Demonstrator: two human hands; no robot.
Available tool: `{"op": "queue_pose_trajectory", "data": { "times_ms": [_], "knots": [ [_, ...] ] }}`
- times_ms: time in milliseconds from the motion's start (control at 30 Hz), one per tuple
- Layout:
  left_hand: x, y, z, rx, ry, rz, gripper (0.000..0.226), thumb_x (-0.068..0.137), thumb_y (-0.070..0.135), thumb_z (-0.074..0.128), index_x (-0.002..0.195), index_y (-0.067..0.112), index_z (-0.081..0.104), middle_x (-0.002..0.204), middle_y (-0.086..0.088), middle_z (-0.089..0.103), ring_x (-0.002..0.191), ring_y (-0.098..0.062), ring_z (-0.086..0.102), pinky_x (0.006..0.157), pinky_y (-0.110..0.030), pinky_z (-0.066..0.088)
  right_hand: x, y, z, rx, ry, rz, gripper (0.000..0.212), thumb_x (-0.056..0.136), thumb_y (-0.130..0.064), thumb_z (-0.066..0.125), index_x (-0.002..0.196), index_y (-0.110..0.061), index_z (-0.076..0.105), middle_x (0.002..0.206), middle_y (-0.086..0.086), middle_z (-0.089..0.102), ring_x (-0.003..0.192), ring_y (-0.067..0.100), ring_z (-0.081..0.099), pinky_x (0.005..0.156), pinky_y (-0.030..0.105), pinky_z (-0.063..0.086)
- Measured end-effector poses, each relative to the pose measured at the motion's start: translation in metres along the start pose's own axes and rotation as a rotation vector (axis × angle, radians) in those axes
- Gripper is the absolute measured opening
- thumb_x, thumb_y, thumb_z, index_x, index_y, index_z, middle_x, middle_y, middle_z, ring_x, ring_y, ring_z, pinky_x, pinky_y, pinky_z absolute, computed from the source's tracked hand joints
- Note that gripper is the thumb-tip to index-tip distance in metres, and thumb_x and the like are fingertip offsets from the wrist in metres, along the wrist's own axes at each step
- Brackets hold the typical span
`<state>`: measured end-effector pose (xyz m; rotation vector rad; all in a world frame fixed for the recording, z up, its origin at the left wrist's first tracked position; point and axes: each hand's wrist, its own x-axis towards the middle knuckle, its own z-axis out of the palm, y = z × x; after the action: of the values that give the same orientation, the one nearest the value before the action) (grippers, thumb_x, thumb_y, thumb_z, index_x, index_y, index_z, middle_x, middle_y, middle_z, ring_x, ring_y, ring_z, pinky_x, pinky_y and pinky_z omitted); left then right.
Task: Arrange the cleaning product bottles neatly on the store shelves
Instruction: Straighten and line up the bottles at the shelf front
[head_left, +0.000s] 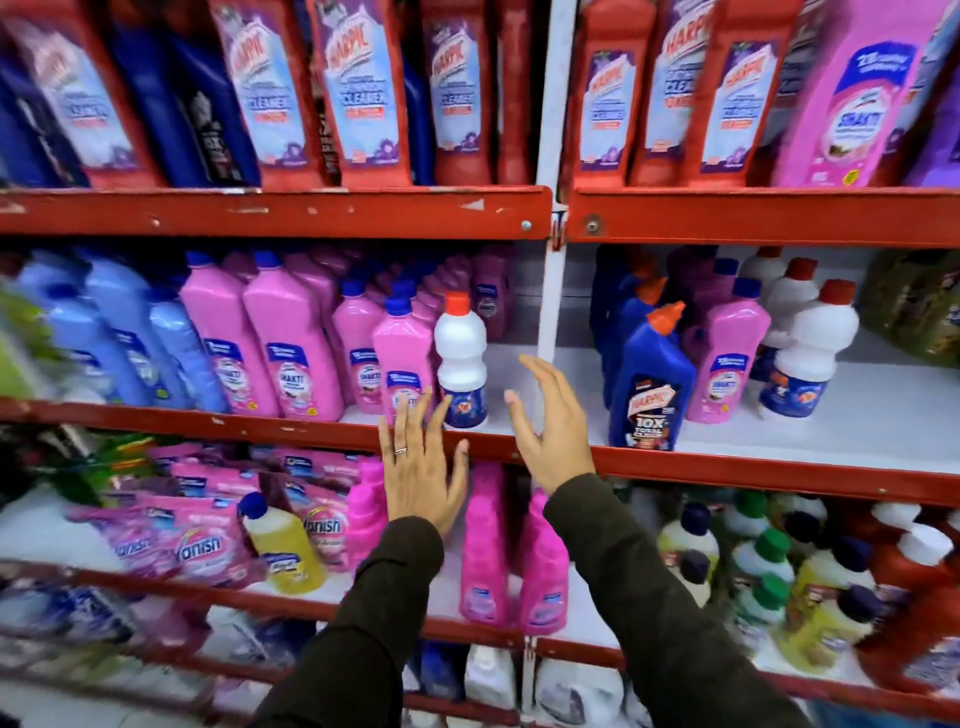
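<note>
A white bottle with a red cap (460, 358) stands upright at the front of the middle shelf (291, 423), beside a row of pink bottles (402, 358). My left hand (423, 467) is open just below and left of it, fingers spread over the shelf edge, a ring on one finger. My right hand (553, 431) is open to the bottle's right, palm turned toward it, holding nothing. Right of the white upright post (550, 291) stand a blue bottle with an orange cap (649, 379), a pink bottle (727, 358) and more white bottles (810, 353).
Red and blue tall bottles (358, 88) fill the top shelf. Light blue bottles (119, 332) stand at the middle shelf's left. Below lie pink pouches (197, 540), a yellow bottle (283, 551), pink bottles (483, 545) and several green-capped bottles (769, 566).
</note>
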<state>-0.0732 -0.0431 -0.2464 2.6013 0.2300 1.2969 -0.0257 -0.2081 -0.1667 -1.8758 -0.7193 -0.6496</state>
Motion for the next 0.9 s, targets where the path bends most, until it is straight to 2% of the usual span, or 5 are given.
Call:
{"op": "queue_pose_trajectory", "data": {
  "times_ms": [167, 300, 467, 800, 900],
  "knots": [
    [0.011, -0.054, -0.004, 0.056, -0.087, -0.151, 0.077, 0.097, 0.056, 0.038, 0.155, 0.008, 0.035, 0.163, -0.014, 0.035, 0.154, -0.033, 0.023, 0.126, -0.049, 0.006, 0.036, -0.014, 0.039, 0.028, -0.185, 0.252, 0.068, 0.094, -0.033, 0.061, 0.152, -0.009, 0.035, 0.156, 0.009, 0.04, 0.145, 0.022, 0.038, 0.118, 0.024, 0.025],
    [0.016, -0.08, 0.009, 0.14, -0.208, -0.216, 0.092, 0.094, 0.07, 0.03, 0.153, -0.001, 0.036, 0.157, -0.021, 0.043, 0.15, -0.04, 0.034, 0.124, -0.043, 0.003, 0.058, -0.011, 0.063, 0.102, -0.259, 0.435, 0.069, 0.087, -0.038, 0.069, 0.146, -0.011, 0.044, 0.146, 0.009, 0.053, 0.136, 0.026, 0.05, 0.112, 0.039, 0.042],
    [0.012, -0.098, 0.025, 0.174, -0.319, -0.229, 0.107, 0.093, 0.079, 0.004, 0.144, -0.004, 0.05, 0.154, -0.029, 0.043, 0.152, -0.039, 0.029, 0.125, -0.046, 0.01, 0.064, -0.009, 0.077, 0.208, -0.218, 0.494, 0.054, 0.08, -0.035, 0.076, 0.126, -0.01, 0.06, 0.124, 0.009, 0.069, 0.112, 0.025, 0.065, 0.097, 0.038, 0.054],
    [0.014, -0.099, 0.027, 0.101, -0.301, -0.257, 0.111, 0.091, 0.081, 0.003, 0.141, -0.007, 0.049, 0.154, -0.032, 0.041, 0.152, -0.042, 0.026, 0.126, -0.048, 0.009, 0.064, -0.009, 0.07, 0.269, -0.074, 0.474, 0.055, 0.078, -0.03, 0.079, 0.126, -0.01, 0.062, 0.126, 0.008, 0.067, 0.11, 0.02, 0.063, 0.095, 0.036, 0.056],
    [0.013, -0.098, 0.027, 0.127, -0.305, -0.246, 0.109, 0.092, 0.08, 0.005, 0.142, -0.007, 0.049, 0.154, -0.031, 0.041, 0.152, -0.041, 0.025, 0.126, -0.05, 0.011, 0.063, -0.014, 0.059, 0.279, -0.06, 0.449, 0.054, 0.081, -0.029, 0.078, 0.128, -0.01, 0.06, 0.124, 0.006, 0.067, 0.104, 0.015, 0.062, 0.09, 0.027, 0.055]
  ]
}}
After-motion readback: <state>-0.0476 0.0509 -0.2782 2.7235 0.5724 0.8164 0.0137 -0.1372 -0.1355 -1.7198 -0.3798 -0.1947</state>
